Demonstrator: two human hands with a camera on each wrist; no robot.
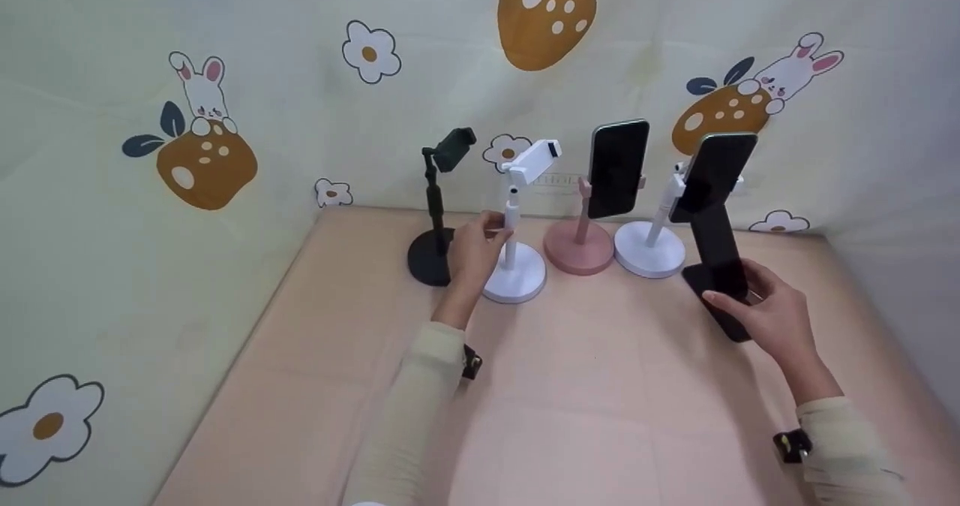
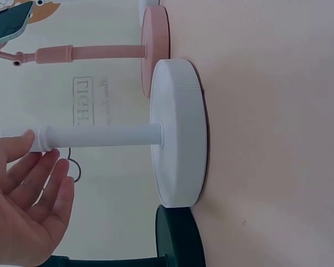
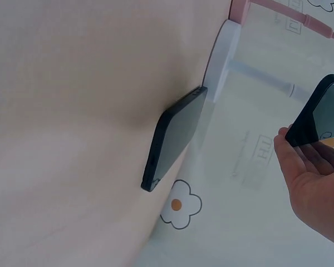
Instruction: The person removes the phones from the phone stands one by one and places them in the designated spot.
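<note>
In the head view my left hand [image 1: 472, 254] pinches the pole of a white phone stand [image 1: 517, 284] whose clamp holds no phone. The left wrist view shows the thumb and fingertips at the collar of that pole [image 2: 106, 135]. My right hand [image 1: 776, 317] grips the lower end of a black phone [image 1: 718, 254], held upright and tilted. Below it another black phone [image 3: 181, 130] lies flat on the table. The held phone's upper end overlaps, in the head view, a phone [image 1: 712, 172] clamped in a second white stand [image 1: 649, 254].
Left of the first white stand is a black phone stand [image 1: 429, 258] with a bare clamp. Between the white stands, a pink stand [image 1: 579, 254] holds a phone [image 1: 619, 168]. A printed cloth wall [image 1: 420, 138] rises behind the table [image 1: 555, 386].
</note>
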